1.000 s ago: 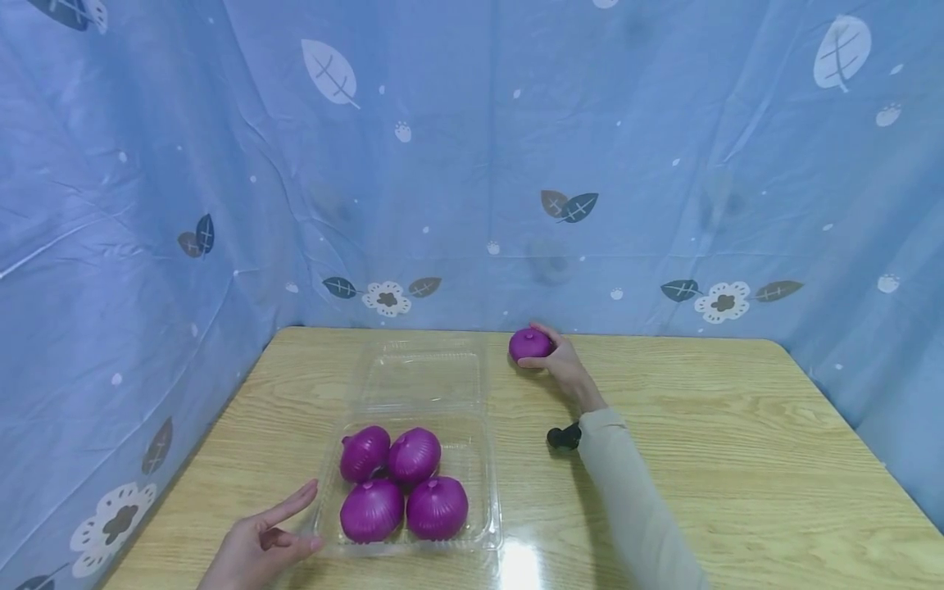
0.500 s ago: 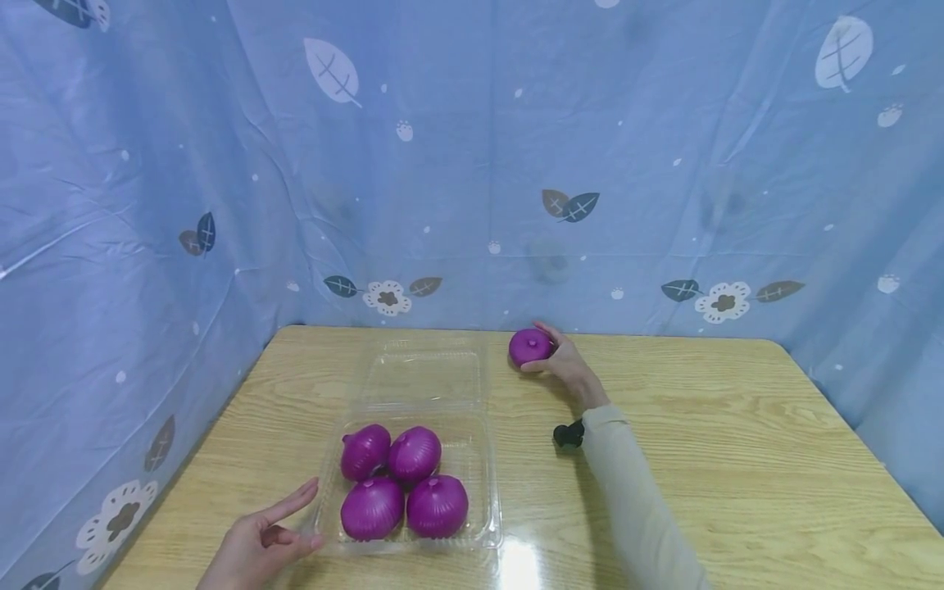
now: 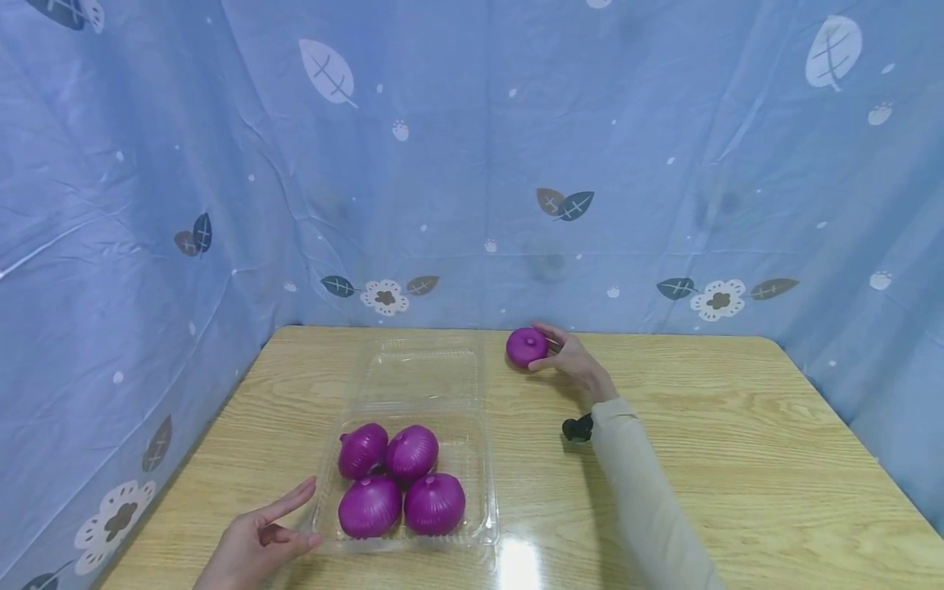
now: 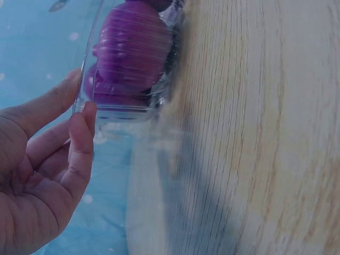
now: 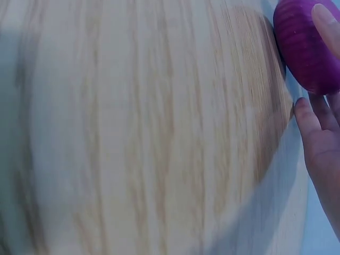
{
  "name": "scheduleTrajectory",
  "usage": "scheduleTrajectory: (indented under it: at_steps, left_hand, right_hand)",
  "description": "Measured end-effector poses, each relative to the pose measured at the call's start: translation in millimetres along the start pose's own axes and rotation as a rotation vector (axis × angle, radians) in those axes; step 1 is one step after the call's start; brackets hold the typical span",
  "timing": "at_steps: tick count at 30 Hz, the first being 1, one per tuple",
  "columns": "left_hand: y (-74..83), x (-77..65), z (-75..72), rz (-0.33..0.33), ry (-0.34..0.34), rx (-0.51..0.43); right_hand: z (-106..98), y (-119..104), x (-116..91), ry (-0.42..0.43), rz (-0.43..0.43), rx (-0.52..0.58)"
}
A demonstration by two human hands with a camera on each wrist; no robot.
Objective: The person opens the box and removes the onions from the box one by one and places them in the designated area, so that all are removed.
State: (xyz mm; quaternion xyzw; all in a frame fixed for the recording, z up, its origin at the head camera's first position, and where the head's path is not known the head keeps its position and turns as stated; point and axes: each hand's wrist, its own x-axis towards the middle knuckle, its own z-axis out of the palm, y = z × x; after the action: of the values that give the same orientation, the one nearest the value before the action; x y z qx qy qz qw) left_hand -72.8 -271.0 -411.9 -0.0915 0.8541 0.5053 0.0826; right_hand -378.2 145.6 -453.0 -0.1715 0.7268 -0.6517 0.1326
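At the table's back stands a single purple onion (image 3: 527, 348), stem upward. My right hand (image 3: 571, 360) is at its right side, fingers spread loosely around it; in the right wrist view the thumb (image 5: 326, 26) overlaps the onion and a lower finger is apart from it. Several purple onions (image 3: 435, 504) lie in the tray of a clear plastic clamshell box (image 3: 483, 524), its lid (image 3: 424, 377) folded back. My left hand (image 3: 251, 545) is at the box's left edge, with extended index finger and thumb touching its rim; the other fingers are bent.
The wood-grain table (image 3: 737, 459) extends to the right of the box. A blue patterned curtain (image 3: 627, 147) hangs behind and at the sides. A small black device (image 3: 578, 428) shows beside the right cuff.
My right hand has loosened and drawn slightly right from the single onion, which now sits with its stem showing on top. My left hand and the box stay in place.
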Motion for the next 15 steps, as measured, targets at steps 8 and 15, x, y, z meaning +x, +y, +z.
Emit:
scheduleTrajectory:
  at_steps: [8, 15]
  left_hand:
    - [-1.4, -2.4, 0.5, 0.002, 0.02, 0.014]
    - [0.6, -1.2, 0.1, -0.014, 0.018, 0.023]
  right_hand:
    - [-13.0, -4.5, -12.0, -0.01, 0.025, 0.018]
    - [-34.5, -13.6, -30.9, 0.02, 0.002, -0.082]
